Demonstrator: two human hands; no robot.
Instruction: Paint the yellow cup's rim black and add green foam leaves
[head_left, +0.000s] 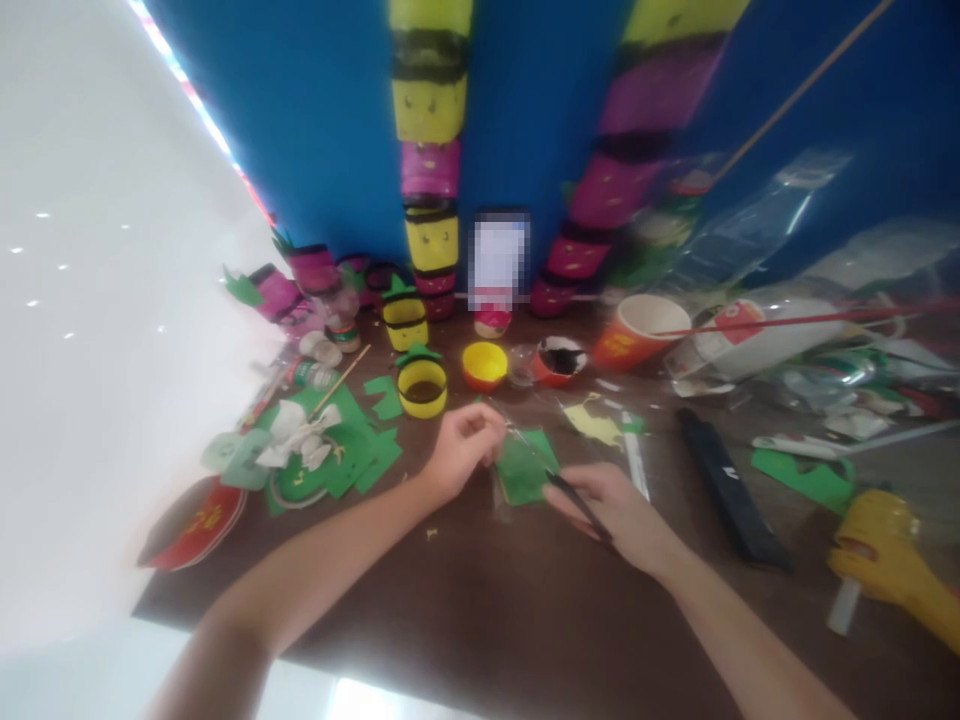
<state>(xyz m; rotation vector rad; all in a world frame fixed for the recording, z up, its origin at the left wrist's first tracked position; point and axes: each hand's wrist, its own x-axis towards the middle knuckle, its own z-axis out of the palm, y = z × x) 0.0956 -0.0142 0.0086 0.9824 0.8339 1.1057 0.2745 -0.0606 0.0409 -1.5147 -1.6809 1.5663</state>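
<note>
My left hand (469,445) is closed in a pinch over the table's middle. What sits between its fingertips is too small and blurred to make out. My right hand (611,500) grips a slim black-handled tool (581,500) whose thin metal end points up and left toward my left fingertips. Beneath that metal end lies a green paper piece (525,475) on the table. Just beyond my left hand stand a small yellow cup (422,398) with black bands and a green leafy top, and a yellow-lined bowl-like cup (484,366).
Green sheets (352,450) and a red bowl (195,525) are on the left. To the right lie a yellow paper scrap (594,424), a black case (731,490), a yellow glue gun (874,540) and plastic bottles (787,340). Decorated cup stacks (431,170) rise behind.
</note>
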